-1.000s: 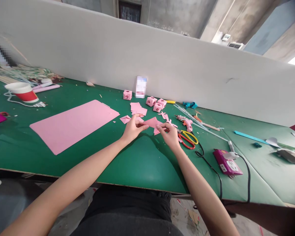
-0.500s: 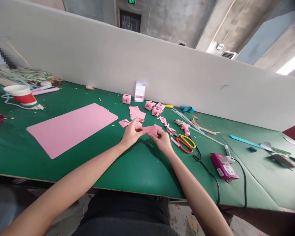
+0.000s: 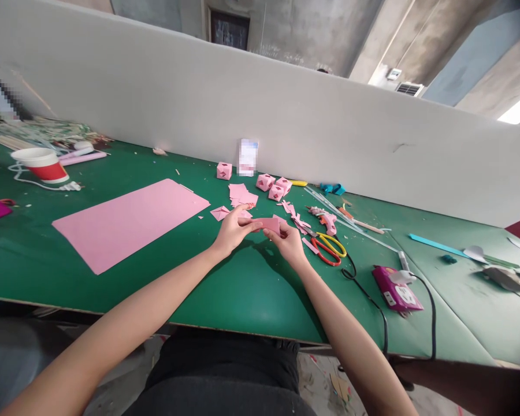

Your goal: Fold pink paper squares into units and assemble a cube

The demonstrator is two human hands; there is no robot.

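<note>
Between my two hands a small folded piece of pink paper (image 3: 270,225) is held above the green table. My left hand (image 3: 233,232) pinches its left end with thumb and fingers. The right end is gripped by my right hand (image 3: 288,242), its fingers partly hidden behind the paper. Just beyond my left hand lie a folded pink piece (image 3: 221,213) and a stack of pink paper squares (image 3: 239,193). Pink paper scraps (image 3: 295,214) and scissors (image 3: 329,249) with red and yellow handles lie to the right of my right hand.
A large pink sheet (image 3: 132,224) lies at left. Several pink paper cubes (image 3: 266,182) and a phone (image 3: 247,157) stand near the white partition. At right are a pink glue gun (image 3: 326,221) and a purple power strip (image 3: 397,289) with black cable. A paper cup (image 3: 41,164) stands far left.
The pink paper between my hands has turned from a tilted, pointed shape to a flatter, narrow strip facing me. Both hands stay on it, and the camera view has shifted slightly.
</note>
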